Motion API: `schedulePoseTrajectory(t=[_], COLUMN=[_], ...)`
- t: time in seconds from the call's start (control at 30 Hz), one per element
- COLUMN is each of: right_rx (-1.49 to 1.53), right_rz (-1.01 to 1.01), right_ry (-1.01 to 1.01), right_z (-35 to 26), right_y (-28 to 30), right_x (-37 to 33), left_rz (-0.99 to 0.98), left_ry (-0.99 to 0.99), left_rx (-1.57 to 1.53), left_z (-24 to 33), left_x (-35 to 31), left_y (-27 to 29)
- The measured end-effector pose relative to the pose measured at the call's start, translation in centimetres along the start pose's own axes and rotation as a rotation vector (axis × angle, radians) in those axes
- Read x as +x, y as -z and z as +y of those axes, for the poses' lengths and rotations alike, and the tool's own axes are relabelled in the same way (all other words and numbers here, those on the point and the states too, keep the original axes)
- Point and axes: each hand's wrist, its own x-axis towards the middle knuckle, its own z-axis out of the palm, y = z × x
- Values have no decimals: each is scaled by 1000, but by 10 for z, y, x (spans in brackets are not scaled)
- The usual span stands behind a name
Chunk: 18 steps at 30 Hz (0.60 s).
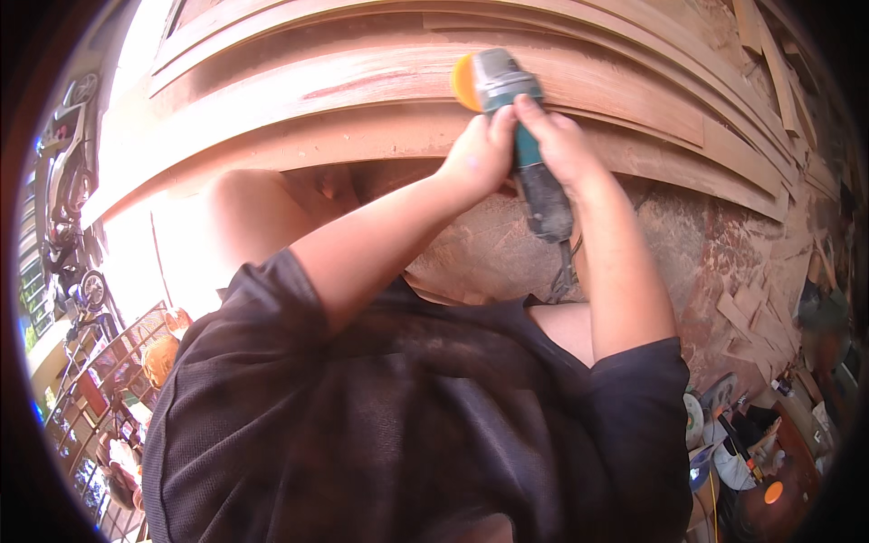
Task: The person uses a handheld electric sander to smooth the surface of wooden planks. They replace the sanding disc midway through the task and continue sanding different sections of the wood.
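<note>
An angle grinder (527, 149) with a green and black body, a grey metal head and a yellow-orange disc (466, 82) is gripped in both my hands. My left hand (482, 149) closes on its left side near the head. On the other side, my right hand (563, 145) wraps the body, thumb on top. The disc is at the surface of a long reddish-brown wooden board (362, 80); whether it touches cannot be made out. A dark cord (567, 262) hangs from the tool's rear end.
More long boards (597, 27) lie side by side beyond. Wood offcuts (756, 317) litter the dusty floor at right. Tools and an orange disc (773, 492) lie at lower right. A metal rack (95, 380) and a motorbike (68, 190) stand at left, near bright glare.
</note>
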Motion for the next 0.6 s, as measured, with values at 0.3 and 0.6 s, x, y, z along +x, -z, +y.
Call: schedulePoseTrajectory(t=[0.3,0.6], right_rx=[428,221], right_rz=[271,127], right_ry=[-80,38], right_z=[26,23], right_y=[96,-27], right_x=[-46,-6], left_rz=[-312,-133], left_ry=[-12,84], left_rx=[279,58], left_z=[27,0], left_x=[55,-2], left_y=[-113,23])
